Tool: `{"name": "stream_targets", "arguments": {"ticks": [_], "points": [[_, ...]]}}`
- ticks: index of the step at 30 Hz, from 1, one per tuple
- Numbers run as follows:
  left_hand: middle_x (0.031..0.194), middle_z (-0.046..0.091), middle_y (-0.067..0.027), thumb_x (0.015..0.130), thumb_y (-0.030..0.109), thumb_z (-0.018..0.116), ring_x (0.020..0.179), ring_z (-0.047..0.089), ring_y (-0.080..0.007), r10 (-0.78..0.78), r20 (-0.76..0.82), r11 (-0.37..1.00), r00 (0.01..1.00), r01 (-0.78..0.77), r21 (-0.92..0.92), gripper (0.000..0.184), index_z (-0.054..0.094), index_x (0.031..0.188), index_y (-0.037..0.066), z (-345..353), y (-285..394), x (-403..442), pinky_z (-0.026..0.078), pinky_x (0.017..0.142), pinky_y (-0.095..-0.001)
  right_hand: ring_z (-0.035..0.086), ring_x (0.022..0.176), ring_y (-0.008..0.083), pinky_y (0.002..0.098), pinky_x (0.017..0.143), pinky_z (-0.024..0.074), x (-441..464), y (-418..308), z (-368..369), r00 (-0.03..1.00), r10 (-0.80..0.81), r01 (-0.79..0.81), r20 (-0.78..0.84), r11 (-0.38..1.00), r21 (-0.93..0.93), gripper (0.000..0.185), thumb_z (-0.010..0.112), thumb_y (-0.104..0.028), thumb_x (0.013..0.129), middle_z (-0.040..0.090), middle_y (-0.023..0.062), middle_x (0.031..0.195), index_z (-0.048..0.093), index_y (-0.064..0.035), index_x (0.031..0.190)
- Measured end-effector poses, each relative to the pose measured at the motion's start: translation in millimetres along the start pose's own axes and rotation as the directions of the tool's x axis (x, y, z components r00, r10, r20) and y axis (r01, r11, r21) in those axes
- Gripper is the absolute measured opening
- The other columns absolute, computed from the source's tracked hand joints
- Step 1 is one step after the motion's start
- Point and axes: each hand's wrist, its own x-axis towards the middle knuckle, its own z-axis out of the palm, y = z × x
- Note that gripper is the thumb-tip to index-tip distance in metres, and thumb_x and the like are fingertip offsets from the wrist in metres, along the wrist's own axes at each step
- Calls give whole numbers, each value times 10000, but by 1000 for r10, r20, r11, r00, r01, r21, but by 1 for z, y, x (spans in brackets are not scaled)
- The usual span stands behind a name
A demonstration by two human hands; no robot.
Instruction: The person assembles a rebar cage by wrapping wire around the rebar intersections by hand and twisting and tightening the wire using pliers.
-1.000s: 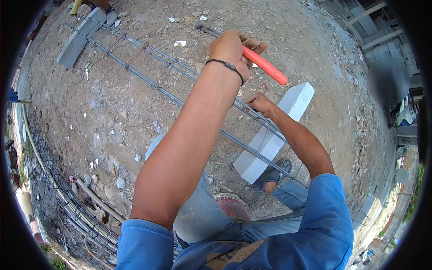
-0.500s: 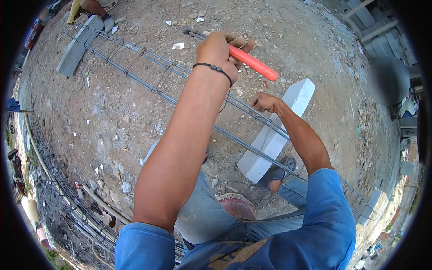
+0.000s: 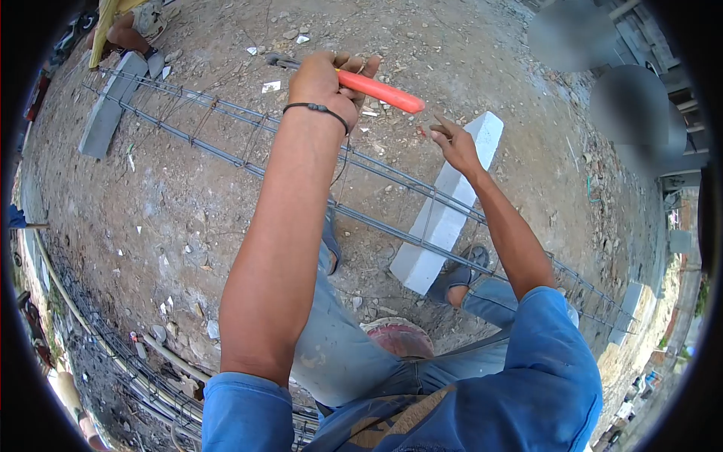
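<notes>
Long grey steel rebar cage [image 3: 369, 220]: lying from ten to four o'clock, crossing a white rectangular block [image 3: 439, 221]. Left hand [image 3: 322, 81]: grasping a red-handled metal tool [image 3: 382, 91] near twelve. Right hand [image 3: 457, 148]: drawing away from the cage near two, fingers spreading, apparently holding nothing, so its work there is pausing.

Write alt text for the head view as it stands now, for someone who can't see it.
The person's left hand grips a red-handled tool near a long steel bar frame; the right hand, fingers slightly apart, shows in front of a pale block. The frame lies across this and a grey block on stony ground.
</notes>
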Motion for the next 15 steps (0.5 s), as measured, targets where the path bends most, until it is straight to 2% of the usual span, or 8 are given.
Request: {"name": "stream_targets", "arguments": {"ticks": [2, 3, 5, 6, 8, 9, 11, 15], "points": [[898, 621, -152, 1006, 100, 450, 926, 722, -274, 6, 55, 1000, 998, -7, 28, 174, 510, 941, -50, -9, 3, 7, 389, 337, -181, 522, 1305, 395, 472, 1090, 432, -62, -43, -35, 940, -110, 93, 322, 993, 65, 913, 823, -363, 772, 569, 264, 1366, 386, -56, 1513], [896, 620, -155, 1010, 100, 441, 912, 724, -290, 2, 58, 1000, 998, -4, 24, 183, 505, 935, -55, -10, 4, 3, 399, 340, -182, 522, 1305, 395, 472, 1090, 432, -82, -37, -39, 946, -93, 78, 311, 995, 61, 913, 823, -363, 772, 569, 264, 1366, 386, -56, 1513], [881, 617, -133, 1008, 101, 427, 888, 732, -297, -42, 62, 999, 997, 41, 28, 170, 506, 958, -41, -13, 8, 2, 376, 342, -184, 357, 1417, 423, 532, 1155, 326, -118, -25, -44, 847, -179, 296, 500, 941, -165, 1219, 907, -433, 631, 369, 279, 1527, 224, -77, 1575], [866, 615, -111, 1005, 102, 412, 863, 740, -304, -67, 60, 998, 996, 66, 23, 162, 506, 981, -28, -12, 9, 2, 353, 343, -186, 357, 1417, 423, 532, 1155, 326, -132, -28, -45, 856, -172, 286, 487, 943, -171, 1219, 907, -433, 631, 369, 279, 1527, 224, -77, 1575], [844, 622, -107, 1008, 106, 410, 867, 740, -294, -36, 40, 999, 999, 35, 30, 179, 522, 961, -25, -16, 7, 5, 346, 333, -188, 264, 1452, 465, 563, 1193, 233, -151, -43, -39, 826, -119, 270, 551, 941, -202, 1452, 935, -507, 498, 230, 310, 1573, 96, -1, 1570], [838, 626, -107, 1009, 112, 412, 865, 740, -293, -53, 67, 998, 996, 50, 49, 185, 527, 961, -26, -21, 9, 8, 348, 335, -187, 264, 1452, 465, 563, 1193, 233, -155, -43, -35, 836, -119, 267, 535, 941, -207, 1452, 935, -507, 498, 230, 310, 1573, 96, -1, 1570], [825, 636, -101, 1001, 104, 418, 859, 739, -278, -70, 81, 994, 994, 63, 89, 187, 540, 948, -28, -24, 10, 4, 352, 342, -183, 284, 1441, 467, 633, 1172, 216, -162, -38, -23, 839, -178, 355, 514, 895, -269, 1532, 924, -574, 455, 224, 316, 1562, 46, 2, 1570], [807, 634, -88, 978, 73, 426, 866, 736, -249, -83, 81, 991, 993, 73, 111, 160, 549, 927, -17, -39, 10, 0, 359, 352, -179, 265, 1448, 468, 691, 1157, 167, -175, -43, -13, 866, -153, 336, 476, 883, -328, 1549, 892, -650, 445, 237, 311, 1555, 54, 5, 1572]]}}
